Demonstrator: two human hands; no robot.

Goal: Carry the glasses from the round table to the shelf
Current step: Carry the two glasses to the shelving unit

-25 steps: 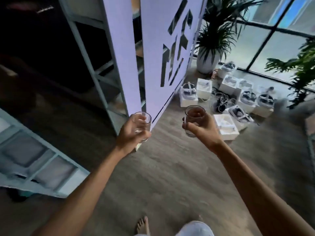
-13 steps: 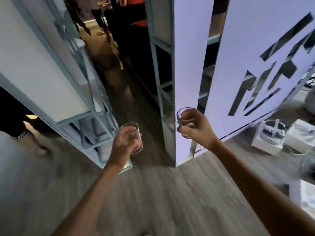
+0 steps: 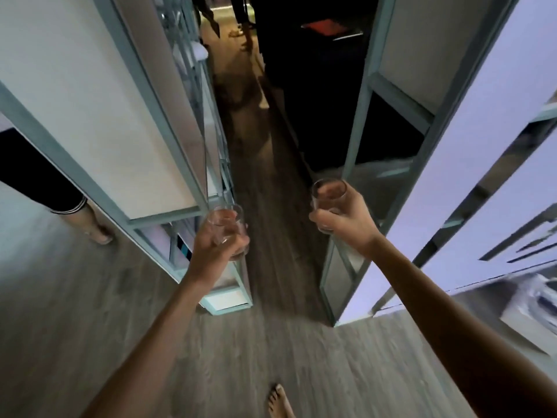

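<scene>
Two glasses in transit, left hand [image 3: 211, 251] gripping left glass [image 3: 227, 227], right hand [image 3: 343, 218] gripping right glass [image 3: 327, 196]; keep both upright, clear of frames [image 3: 355, 137] either side.

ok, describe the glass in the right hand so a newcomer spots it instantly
Find the dark aisle between the two pale shelving units. At its right edge, the right hand holds a clear tumbler. It sits higher and further right than the left hand's glass.

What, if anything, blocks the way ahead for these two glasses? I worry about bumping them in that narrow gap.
Nothing visible blocks it. The left hand and right hand each hold a glass, heading into a bare floor aisle between the left shelf unit and right shelf unit. People's legs stand far down it.
</scene>
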